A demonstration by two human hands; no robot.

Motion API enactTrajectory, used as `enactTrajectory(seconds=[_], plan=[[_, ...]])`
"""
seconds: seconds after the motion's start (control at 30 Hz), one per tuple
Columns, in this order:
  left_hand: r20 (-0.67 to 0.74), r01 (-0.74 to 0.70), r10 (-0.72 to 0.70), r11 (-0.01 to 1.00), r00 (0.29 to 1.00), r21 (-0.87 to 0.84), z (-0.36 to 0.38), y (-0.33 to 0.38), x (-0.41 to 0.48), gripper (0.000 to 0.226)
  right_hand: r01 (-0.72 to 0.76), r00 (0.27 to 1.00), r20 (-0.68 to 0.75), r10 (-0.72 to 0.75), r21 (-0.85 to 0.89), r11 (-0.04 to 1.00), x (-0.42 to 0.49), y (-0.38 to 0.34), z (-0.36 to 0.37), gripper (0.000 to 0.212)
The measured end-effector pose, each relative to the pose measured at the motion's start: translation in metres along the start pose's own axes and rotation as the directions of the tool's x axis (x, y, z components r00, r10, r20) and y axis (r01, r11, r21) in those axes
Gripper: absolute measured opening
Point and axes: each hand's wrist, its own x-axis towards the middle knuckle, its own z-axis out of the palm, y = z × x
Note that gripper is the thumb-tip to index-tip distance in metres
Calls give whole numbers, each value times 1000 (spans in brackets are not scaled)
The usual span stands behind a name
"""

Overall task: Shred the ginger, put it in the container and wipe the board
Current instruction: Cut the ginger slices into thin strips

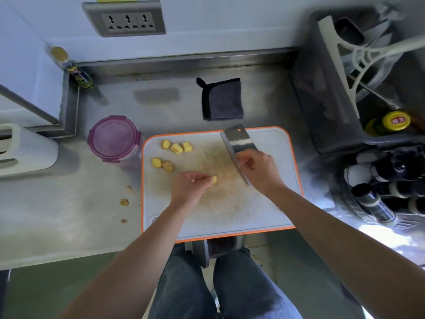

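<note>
Our left hand (187, 184) pinches one small piece of ginger (214, 179) at the fingertips, low over the middle of the cutting board (271, 203), probably to set it flat for slicing. Our right hand (257, 168), just beside it, is closed around the handle of the cleaver (239, 143), with the blade turned away from the fingers. The other ginger chunks (177, 148) wait at the far left of the board, next to the purple-lidded container (114, 138), and the dark cloth (222, 100) lies folded behind the board, ready for wiping.
</note>
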Motion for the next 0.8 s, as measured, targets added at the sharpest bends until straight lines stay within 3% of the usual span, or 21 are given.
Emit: enactTrajectory(seconds=[0.07,0.13,0.2,0.33,0.43,0.5,0.67,0.8], plan=[[-30,-6,8,998,1000,68,11,-5,3,10,-31,995,-100,10,-208,978,-3,15,-10,31],[-51,-27,35,990,998,141,20,-5,2,6,-100,995,-23,99,-382,919,-8,24,-14,41],[-78,-60,78,976,994,208,27,-4,0,7,-128,987,27,156,-446,886,-13,30,-11,45],[-166,-46,97,957,981,288,35,1,-3,14,-117,990,28,138,-388,914,-12,35,-10,44],[-205,-14,78,955,976,296,38,2,-3,15,-151,971,136,196,-283,947,-11,32,-19,47],[-236,7,69,952,969,307,40,4,-4,15,-153,962,200,188,-176,972,-15,26,-24,36],[-257,83,-2,949,966,303,45,8,-4,16,4,984,177,0,-25,1000,-33,18,-20,15],[-253,101,-31,958,967,269,54,8,-5,16,133,983,143,-117,-105,986,-43,19,-9,15]])
